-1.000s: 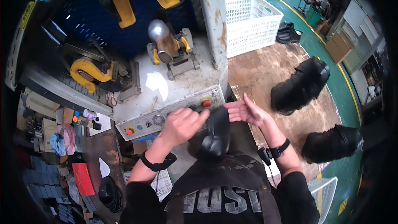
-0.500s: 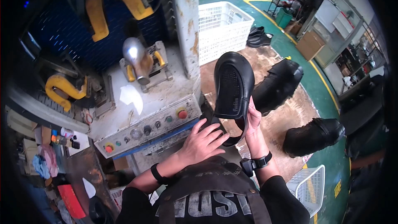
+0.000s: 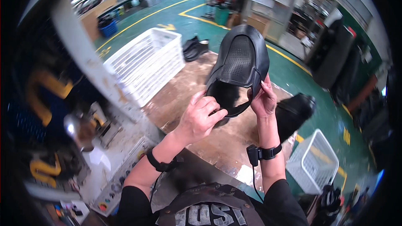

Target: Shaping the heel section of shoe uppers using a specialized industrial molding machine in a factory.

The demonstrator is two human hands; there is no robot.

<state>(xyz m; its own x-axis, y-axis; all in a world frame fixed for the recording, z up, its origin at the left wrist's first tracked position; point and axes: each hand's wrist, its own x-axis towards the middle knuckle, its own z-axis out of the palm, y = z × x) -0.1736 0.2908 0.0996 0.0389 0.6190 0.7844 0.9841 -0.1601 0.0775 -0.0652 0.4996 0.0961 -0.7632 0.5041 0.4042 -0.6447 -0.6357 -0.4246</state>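
Note:
A black shoe (image 3: 260,54) with a perforated vamp is held up in front of me, toe pointing away and its opening toward me. My right hand (image 3: 264,99) grips the right side of its collar, thumb near the edge. At the left rear of the opening, the curled fingers of my left hand (image 3: 202,116) close on the collar; some fingertips are hidden there. Just beyond my right wrist, more black footwear (image 3: 296,113) rests on the brown worktable (image 3: 171,96).
A white plastic basket (image 3: 144,65) stands at the table's far left, with black shoes (image 3: 195,49) beside it. Another white basket (image 3: 312,163) is at right. The machine with its control panel (image 3: 125,175) and yellow curved parts (image 3: 50,92) lies left, behind a white post (image 3: 86,37).
My view has swung right, away from the machine. The shoe has been raised, and my left hand, spread beside it before, now closes on its collar.

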